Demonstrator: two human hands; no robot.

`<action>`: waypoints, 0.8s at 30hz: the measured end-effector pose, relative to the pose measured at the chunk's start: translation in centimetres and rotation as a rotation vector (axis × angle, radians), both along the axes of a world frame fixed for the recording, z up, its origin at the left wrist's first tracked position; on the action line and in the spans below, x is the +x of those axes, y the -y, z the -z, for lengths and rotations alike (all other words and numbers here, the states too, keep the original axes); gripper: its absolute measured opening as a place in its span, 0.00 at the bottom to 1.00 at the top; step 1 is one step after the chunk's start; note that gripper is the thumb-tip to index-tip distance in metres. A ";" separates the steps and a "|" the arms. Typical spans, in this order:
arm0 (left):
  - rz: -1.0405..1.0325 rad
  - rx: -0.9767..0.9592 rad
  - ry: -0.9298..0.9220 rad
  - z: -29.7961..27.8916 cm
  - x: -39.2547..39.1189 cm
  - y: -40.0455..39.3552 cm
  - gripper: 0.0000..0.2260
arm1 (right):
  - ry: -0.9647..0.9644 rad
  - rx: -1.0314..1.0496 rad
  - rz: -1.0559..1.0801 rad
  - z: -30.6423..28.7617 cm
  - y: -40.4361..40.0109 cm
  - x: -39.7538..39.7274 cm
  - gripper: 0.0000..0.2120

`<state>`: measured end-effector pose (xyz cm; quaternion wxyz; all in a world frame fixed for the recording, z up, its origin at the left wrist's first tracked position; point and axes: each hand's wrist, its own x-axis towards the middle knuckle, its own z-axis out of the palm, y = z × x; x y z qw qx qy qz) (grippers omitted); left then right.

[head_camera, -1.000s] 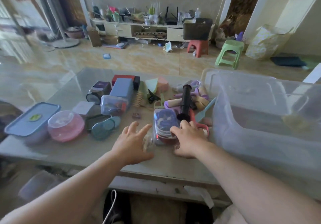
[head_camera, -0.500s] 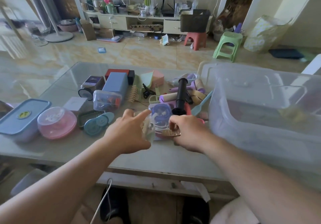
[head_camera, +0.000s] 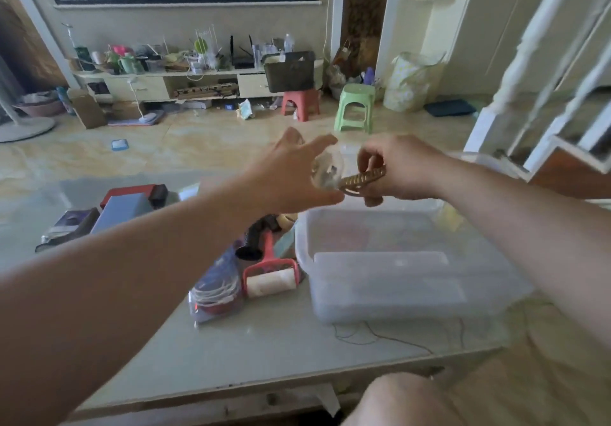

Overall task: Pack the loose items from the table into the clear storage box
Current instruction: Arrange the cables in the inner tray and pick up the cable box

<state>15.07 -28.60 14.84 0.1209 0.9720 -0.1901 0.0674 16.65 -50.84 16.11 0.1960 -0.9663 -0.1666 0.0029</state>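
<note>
- Holding a small clear container [head_camera: 325, 171]: left hand [head_camera: 291, 177], fingers curled round it.
- right hand [head_camera: 396, 167] pinches brown hair clip [head_camera: 362, 177].
- both above clear storage box [head_camera: 396, 280].

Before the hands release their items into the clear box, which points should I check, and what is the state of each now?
1. Left hand holds the small clear item: ok.
2. Right hand grips the brown comb-like clip: ok.
3. Both items are above the clear storage box: ok by this view, though true height and depth cannot be judged.
4. Box is open on top: ok, no lid over it.
5. Free room inside the box: cannot tell, contents are blurred.
6. Red lint roller and bagged item beside the box, packed: not ok, they lie on the table.
</note>
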 end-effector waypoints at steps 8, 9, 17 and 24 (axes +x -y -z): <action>0.125 0.372 -0.257 5.9 8.5 10.4 0.43 | -0.281 -0.500 0.005 6.7 4.6 7.3 0.19; 0.132 0.446 -0.325 6.8 9.4 10.5 0.43 | -0.285 -0.556 -0.024 7.5 4.2 8.1 0.21; 0.304 0.774 -0.607 12.6 12.4 10.6 0.33 | -0.345 -0.611 -0.173 14.8 1.4 12.6 0.19; 0.296 0.727 -0.692 14.1 12.9 10.7 0.44 | -0.508 -0.490 -0.181 18.4 2.8 13.8 0.16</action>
